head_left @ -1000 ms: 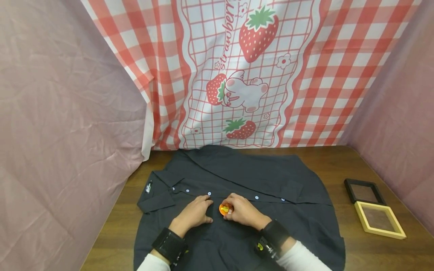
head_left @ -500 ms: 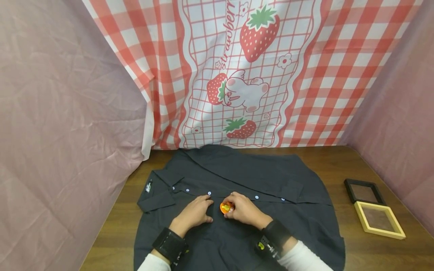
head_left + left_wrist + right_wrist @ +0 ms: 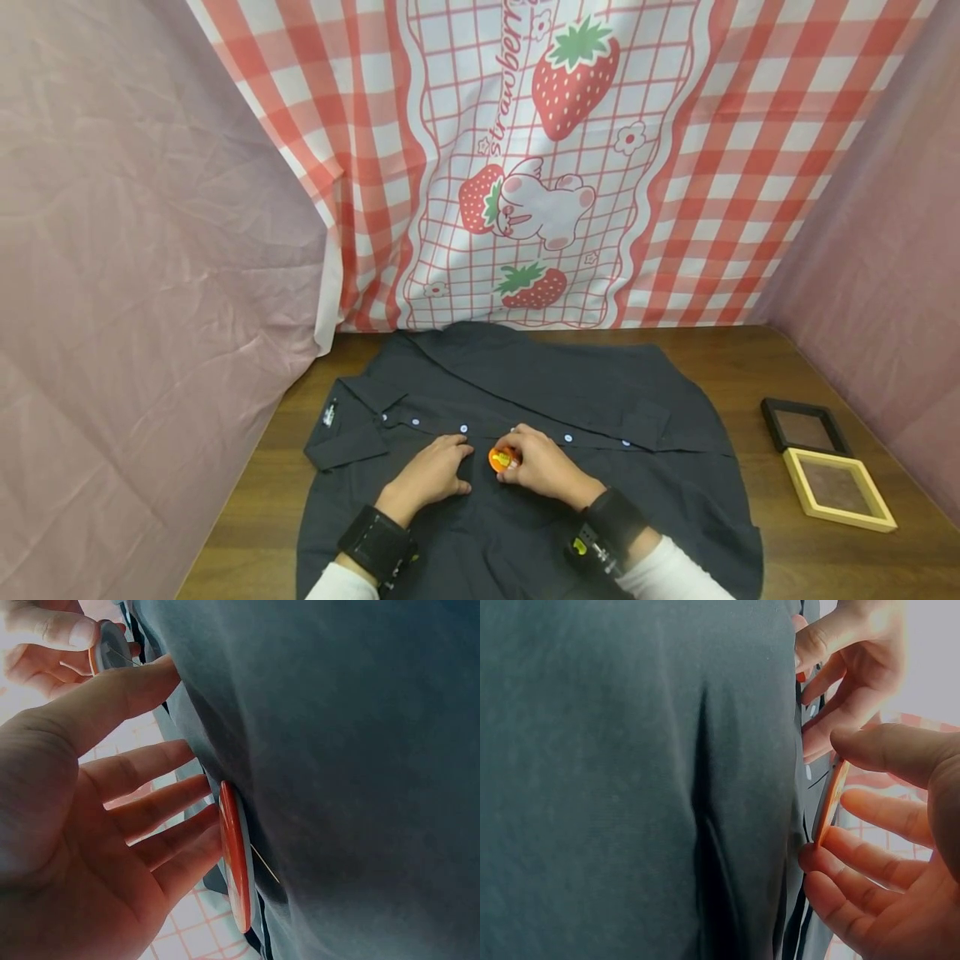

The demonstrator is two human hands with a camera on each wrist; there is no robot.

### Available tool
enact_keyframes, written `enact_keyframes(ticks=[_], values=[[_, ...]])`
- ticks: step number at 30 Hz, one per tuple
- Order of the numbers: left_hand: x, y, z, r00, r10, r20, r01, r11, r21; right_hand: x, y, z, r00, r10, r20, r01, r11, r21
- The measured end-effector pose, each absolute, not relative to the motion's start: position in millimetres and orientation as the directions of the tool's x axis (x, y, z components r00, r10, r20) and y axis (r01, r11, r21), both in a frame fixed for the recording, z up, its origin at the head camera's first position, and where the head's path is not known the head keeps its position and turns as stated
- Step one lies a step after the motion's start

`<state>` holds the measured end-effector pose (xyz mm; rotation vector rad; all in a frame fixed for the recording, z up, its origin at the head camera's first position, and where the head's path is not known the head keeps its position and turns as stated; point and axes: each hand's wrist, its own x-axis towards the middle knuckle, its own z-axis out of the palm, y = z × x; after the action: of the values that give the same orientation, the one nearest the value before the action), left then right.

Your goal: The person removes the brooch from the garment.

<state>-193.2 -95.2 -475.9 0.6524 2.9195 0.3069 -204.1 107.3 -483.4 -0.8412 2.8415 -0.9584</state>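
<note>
A dark button-up shirt (image 3: 517, 392) lies spread on the table, its collar to the left. My right hand (image 3: 543, 467) pinches a round orange pin badge (image 3: 504, 459) by its edges, just above the cloth. In the right wrist view the badge (image 3: 831, 802) stands on edge, its thin pin sticking out towards the shirt. Left of it, my left hand (image 3: 427, 477) rests on the shirt with fingers extended and fingertips touching the fabric. A second pin badge (image 3: 236, 859) shows by those fingers in the left wrist view, pin towards the cloth; the head view hides it.
A black frame (image 3: 780, 425) and a pale yellow frame (image 3: 873, 483) lie on the wooden table (image 3: 817, 558) at the right. A red-and-white checked cloth (image 3: 720, 167) hangs behind the shirt. Pink drapes (image 3: 150, 275) stand at both sides.
My right hand has shifted very slightly to the right with the badge still pinched. The left hand and the shirt stay where they were.
</note>
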Motion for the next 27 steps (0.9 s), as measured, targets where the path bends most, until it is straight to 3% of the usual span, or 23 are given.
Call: enact_keyframes(ticks=[27], values=[[-194.8, -95.6, -478.1, -0.901, 0.425, -0.091, 0.396, 0.889, 0.232, -207.6, 112.2, -482.6, -0.867, -0.469, 0.168, -0.464, 0.638, -0.614]])
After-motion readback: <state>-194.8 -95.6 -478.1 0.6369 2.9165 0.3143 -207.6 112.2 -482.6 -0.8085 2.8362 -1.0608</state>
